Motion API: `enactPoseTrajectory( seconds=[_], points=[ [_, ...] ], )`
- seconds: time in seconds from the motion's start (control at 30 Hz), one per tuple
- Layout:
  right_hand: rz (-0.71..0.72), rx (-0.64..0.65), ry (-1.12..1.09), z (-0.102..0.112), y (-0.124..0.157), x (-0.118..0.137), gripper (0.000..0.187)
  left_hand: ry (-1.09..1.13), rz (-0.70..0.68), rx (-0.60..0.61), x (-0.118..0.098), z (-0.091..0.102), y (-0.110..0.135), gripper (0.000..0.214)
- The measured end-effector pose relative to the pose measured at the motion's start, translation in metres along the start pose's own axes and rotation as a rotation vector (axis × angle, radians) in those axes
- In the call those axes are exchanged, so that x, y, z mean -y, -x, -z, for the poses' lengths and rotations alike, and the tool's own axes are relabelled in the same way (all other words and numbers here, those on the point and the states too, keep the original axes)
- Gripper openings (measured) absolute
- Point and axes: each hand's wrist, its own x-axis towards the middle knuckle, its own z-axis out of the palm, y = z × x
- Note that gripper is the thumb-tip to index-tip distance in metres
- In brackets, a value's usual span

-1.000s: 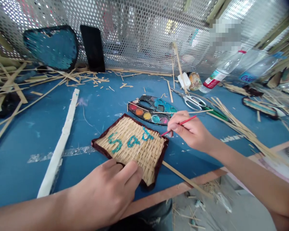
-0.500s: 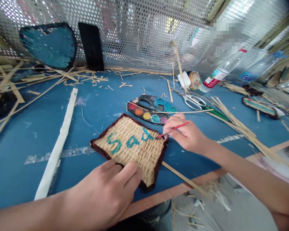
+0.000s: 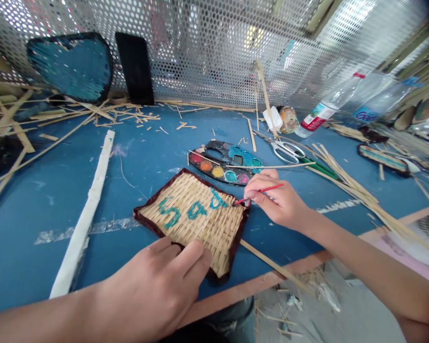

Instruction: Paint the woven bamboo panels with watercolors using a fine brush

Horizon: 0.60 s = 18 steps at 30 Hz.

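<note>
A woven mat (image 3: 196, 228) with a dark brown fabric border lies tilted on the blue table, with the teal painted letters "Sad" across its upper part. My left hand (image 3: 164, 276) grips its near left edge, fingers curled over the border and the thumb side hidden. In my right hand (image 3: 275, 197) is a thin red paintbrush (image 3: 268, 187), pinched near its tip. The dark bristles are at the mat's weave, just right of the "d"; whether they touch cannot be made out. Just beyond the mat sits a paint palette (image 3: 218, 171) with several coloured wells.
White-handled scissors (image 3: 288, 150) and bamboo strips (image 3: 357, 190) lie to the right. Plastic bottles (image 3: 320, 114) lean at the back right. A blue heart-patterned panel (image 3: 71, 66) and a black phone-like slab (image 3: 135, 69) rest against the perforated screen. A white strip (image 3: 89, 209) lies left.
My right hand and the brush have shifted very slightly to the right. The left hand and the mat are practically where they were.
</note>
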Motion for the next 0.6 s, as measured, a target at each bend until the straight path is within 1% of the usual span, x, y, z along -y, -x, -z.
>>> enactPoseTrajectory(
  seconds=[0.2, 0.47, 0.5, 0.53, 0.57, 0.6],
  points=[
    [0.011, -0.009, 0.009, -0.001, -0.002, 0.003, 0.020, 0.015, 0.003, 0.001, -0.001, -0.002, -0.001, 0.009],
    [-0.010, -0.028, 0.029, -0.001, -0.003, 0.004, 0.021, -0.009, -0.011, 0.001, -0.001, -0.002, 0.000, 0.006],
    [-0.016, -0.055, 0.005, 0.001, -0.003, 0.003, 0.021, -0.010, -0.012, -0.002, 0.000, -0.002, 0.000, 0.006],
    [-0.034, -0.109, -0.034, 0.005, -0.003, 0.001, 0.021, -0.014, -0.012, -0.005, 0.000, -0.002, 0.000, 0.007],
    [-0.061, -0.197, -0.087, 0.010, -0.005, -0.002, 0.021, -0.020, -0.007, -0.007, 0.000, -0.002, 0.000, 0.007],
    [-0.089, -0.315, -0.146, 0.015, -0.007, -0.008, 0.021, -0.028, 0.001, -0.010, 0.000, -0.002, -0.001, 0.008]
  ],
)
